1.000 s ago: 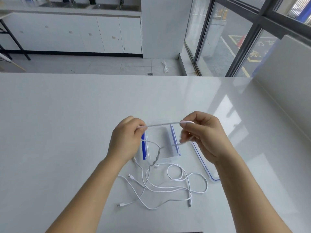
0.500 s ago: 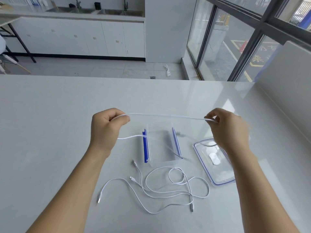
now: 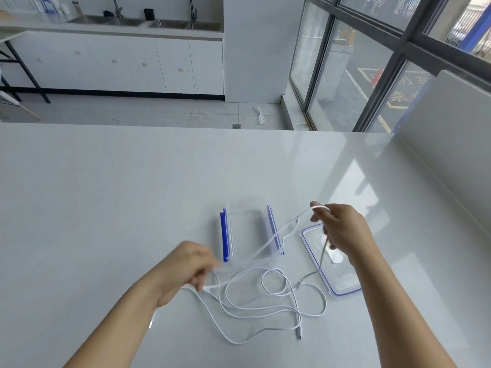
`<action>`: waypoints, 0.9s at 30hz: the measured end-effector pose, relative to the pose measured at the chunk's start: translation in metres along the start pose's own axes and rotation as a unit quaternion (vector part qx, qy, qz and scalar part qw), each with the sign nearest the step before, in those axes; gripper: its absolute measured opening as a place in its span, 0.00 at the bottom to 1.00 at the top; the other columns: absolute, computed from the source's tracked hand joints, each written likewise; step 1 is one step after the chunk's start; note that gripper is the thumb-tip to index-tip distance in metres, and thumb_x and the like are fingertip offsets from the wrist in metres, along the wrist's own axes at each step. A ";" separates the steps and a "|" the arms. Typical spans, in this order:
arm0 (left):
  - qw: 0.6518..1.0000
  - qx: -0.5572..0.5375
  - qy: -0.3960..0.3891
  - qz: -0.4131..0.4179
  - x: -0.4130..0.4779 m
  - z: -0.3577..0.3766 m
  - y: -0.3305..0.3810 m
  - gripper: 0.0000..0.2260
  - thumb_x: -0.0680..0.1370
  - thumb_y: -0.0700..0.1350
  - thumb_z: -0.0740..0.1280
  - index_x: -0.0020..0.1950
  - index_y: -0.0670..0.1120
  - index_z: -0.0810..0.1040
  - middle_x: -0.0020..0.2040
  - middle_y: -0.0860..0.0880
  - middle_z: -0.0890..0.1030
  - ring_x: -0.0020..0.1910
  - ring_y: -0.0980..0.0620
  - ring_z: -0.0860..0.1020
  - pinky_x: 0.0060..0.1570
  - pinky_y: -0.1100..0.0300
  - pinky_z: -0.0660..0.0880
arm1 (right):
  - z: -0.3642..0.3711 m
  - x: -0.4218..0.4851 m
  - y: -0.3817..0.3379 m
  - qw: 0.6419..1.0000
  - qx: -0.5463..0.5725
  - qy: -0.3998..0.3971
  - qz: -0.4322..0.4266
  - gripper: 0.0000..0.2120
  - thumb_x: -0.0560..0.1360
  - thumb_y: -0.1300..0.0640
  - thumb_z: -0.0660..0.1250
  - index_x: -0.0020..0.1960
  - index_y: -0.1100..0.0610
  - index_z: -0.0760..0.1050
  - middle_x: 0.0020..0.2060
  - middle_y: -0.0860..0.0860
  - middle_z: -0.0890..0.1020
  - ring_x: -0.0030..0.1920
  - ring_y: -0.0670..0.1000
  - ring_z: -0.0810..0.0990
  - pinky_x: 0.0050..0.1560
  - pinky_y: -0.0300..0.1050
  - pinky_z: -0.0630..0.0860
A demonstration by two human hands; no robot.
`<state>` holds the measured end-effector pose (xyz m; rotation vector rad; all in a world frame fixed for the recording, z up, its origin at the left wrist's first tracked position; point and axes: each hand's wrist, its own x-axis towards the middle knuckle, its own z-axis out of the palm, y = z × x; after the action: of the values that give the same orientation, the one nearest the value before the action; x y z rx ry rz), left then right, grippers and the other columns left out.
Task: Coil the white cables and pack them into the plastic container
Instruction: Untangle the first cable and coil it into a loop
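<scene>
Fingers (image 3: 320, 212) of the right hand (image 3: 342, 232) are pinched on a loop of one white cable (image 3: 276, 236), which is stretched across the plastic container (image 3: 225, 235) to the left hand (image 3: 186, 269), whose fingers are closed on it. At least one more loose cable (image 3: 265, 309) is seen tangled on the tabletop (image 3: 106, 195) just in front of the container; the exact count cannot be told. One lid (image 3: 342, 285) is laid just right of the container.

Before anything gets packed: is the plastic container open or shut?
Open. The plastic container stands lidless, blue side clips flipped outward; its lid lies flat on the table beside it.
</scene>
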<state>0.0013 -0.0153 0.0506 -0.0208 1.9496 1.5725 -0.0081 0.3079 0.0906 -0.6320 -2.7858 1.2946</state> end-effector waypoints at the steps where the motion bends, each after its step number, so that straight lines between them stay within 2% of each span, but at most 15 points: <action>1: 0.992 0.100 -0.070 -0.024 -0.004 0.004 -0.003 0.06 0.67 0.47 0.72 0.31 0.46 0.81 0.30 0.47 0.77 0.29 0.48 0.75 0.34 0.58 0.76 | 0.002 -0.004 -0.002 0.998 0.068 -0.008 -0.005 0.16 0.79 0.45 0.68 0.38 0.53 0.83 0.32 0.51 0.84 0.29 0.54 0.83 0.45 0.62 0.84; 2: 0.980 0.159 -0.116 -0.038 -0.005 0.010 -0.004 0.04 0.69 0.47 0.73 0.38 0.47 0.85 0.35 0.49 0.81 0.33 0.50 0.80 0.40 0.59 0.79 | 0.006 -0.009 -0.006 0.993 0.118 -0.012 -0.023 0.13 0.78 0.49 0.71 0.38 0.54 0.84 0.32 0.51 0.85 0.30 0.54 0.85 0.46 0.63 0.85; 4: 0.982 0.163 -0.098 -0.024 0.001 0.021 -0.001 0.05 0.76 0.45 0.70 0.45 0.48 0.86 0.43 0.46 0.86 0.41 0.52 0.84 0.52 0.56 0.82 | 0.015 -0.024 -0.017 0.984 0.154 -0.015 -0.091 0.08 0.77 0.55 0.74 0.39 0.55 0.84 0.34 0.51 0.87 0.36 0.51 0.88 0.49 0.60 0.85; 6: 0.999 0.033 -0.023 -0.010 0.012 0.035 0.011 0.14 0.81 0.52 0.65 0.49 0.44 0.85 0.48 0.40 0.87 0.46 0.48 0.86 0.60 0.48 0.80 | 0.026 -0.041 -0.028 0.972 0.129 -0.018 -0.197 0.06 0.75 0.61 0.75 0.40 0.54 0.85 0.37 0.49 0.87 0.40 0.49 0.87 0.48 0.54 0.84; 7: 0.997 -0.066 -0.015 -0.025 0.019 0.041 0.019 0.21 0.82 0.57 0.61 0.54 0.41 0.84 0.48 0.38 0.87 0.49 0.44 0.86 0.61 0.46 0.79 | 0.032 -0.050 -0.033 0.961 0.116 -0.032 -0.251 0.08 0.73 0.67 0.74 0.42 0.54 0.85 0.39 0.48 0.87 0.42 0.48 0.86 0.48 0.52 0.83; 9: 0.969 -0.234 -0.062 -0.053 0.030 0.049 0.038 0.32 0.81 0.64 0.55 0.62 0.36 0.79 0.51 0.38 0.86 0.51 0.41 0.85 0.58 0.46 0.80 | 0.042 -0.065 -0.039 0.933 0.087 -0.083 -0.340 0.17 0.68 0.77 0.67 0.44 0.58 0.86 0.43 0.49 0.87 0.46 0.47 0.85 0.48 0.44 0.82; 11: 0.941 -0.323 -0.092 -0.047 0.035 0.052 0.056 0.30 0.82 0.61 0.57 0.66 0.36 0.77 0.52 0.39 0.86 0.51 0.42 0.84 0.51 0.48 0.82 | 0.052 -0.076 -0.038 0.913 0.071 -0.139 -0.377 0.22 0.62 0.78 0.60 0.45 0.61 0.86 0.45 0.51 0.88 0.49 0.47 0.85 0.51 0.38 0.80; 14: 0.925 -0.377 -0.044 -0.010 0.037 0.050 0.075 0.16 0.82 0.48 0.63 0.61 0.36 0.78 0.40 0.42 0.85 0.41 0.43 0.86 0.43 0.50 0.84 | 0.063 -0.086 -0.026 0.923 0.109 -0.190 -0.317 0.19 0.64 0.70 0.62 0.47 0.60 0.86 0.46 0.48 0.88 0.50 0.48 0.86 0.53 0.41 0.81; 17: 0.930 -0.366 0.019 0.017 0.040 0.045 0.083 0.13 0.84 0.47 0.61 0.56 0.38 0.77 0.29 0.46 0.78 0.28 0.47 0.79 0.35 0.52 0.83 | 0.076 -0.094 -0.016 0.933 0.184 -0.121 -0.284 0.11 0.72 0.69 0.69 0.46 0.56 0.85 0.44 0.47 0.87 0.45 0.50 0.87 0.48 0.43 0.82; 20: 0.914 -0.399 0.065 0.033 0.043 0.043 0.085 0.14 0.85 0.52 0.58 0.54 0.41 0.73 0.27 0.48 0.70 0.24 0.49 0.71 0.29 0.56 0.77 | 0.091 -0.096 -0.011 0.934 0.216 -0.052 -0.279 0.20 0.75 0.74 0.67 0.56 0.51 0.80 0.55 0.44 0.81 0.42 0.51 0.88 0.45 0.43 0.83; 22: 0.910 -0.403 0.082 0.052 0.043 0.041 0.084 0.17 0.85 0.53 0.56 0.55 0.40 0.74 0.26 0.48 0.69 0.23 0.50 0.68 0.28 0.58 0.73 | 0.097 -0.094 -0.007 0.940 0.225 -0.048 -0.251 0.26 0.76 0.74 0.64 0.60 0.45 0.76 0.59 0.43 0.78 0.41 0.52 0.88 0.46 0.42 0.82; 25: 0.899 -0.427 0.068 0.076 0.042 0.037 0.082 0.20 0.85 0.54 0.56 0.59 0.40 0.77 0.28 0.47 0.70 0.24 0.50 0.69 0.29 0.57 0.75 | 0.101 -0.088 -0.002 0.942 0.265 -0.138 -0.155 0.25 0.78 0.70 0.63 0.58 0.39 0.77 0.49 0.48 0.86 0.34 0.52 0.86 0.40 0.47 0.82; 27: 0.888 -0.449 0.047 0.088 0.040 0.032 0.081 0.20 0.85 0.54 0.55 0.59 0.40 0.78 0.29 0.47 0.74 0.25 0.49 0.74 0.32 0.55 0.79 | 0.102 -0.082 0.004 0.935 0.266 -0.197 -0.126 0.17 0.80 0.65 0.65 0.55 0.42 0.81 0.40 0.52 0.87 0.29 0.52 0.80 0.33 0.46 0.78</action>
<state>-0.0478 0.0513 0.1000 -0.3095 1.1374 2.5011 0.0514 0.2053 0.0338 0.0181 -2.4501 2.1728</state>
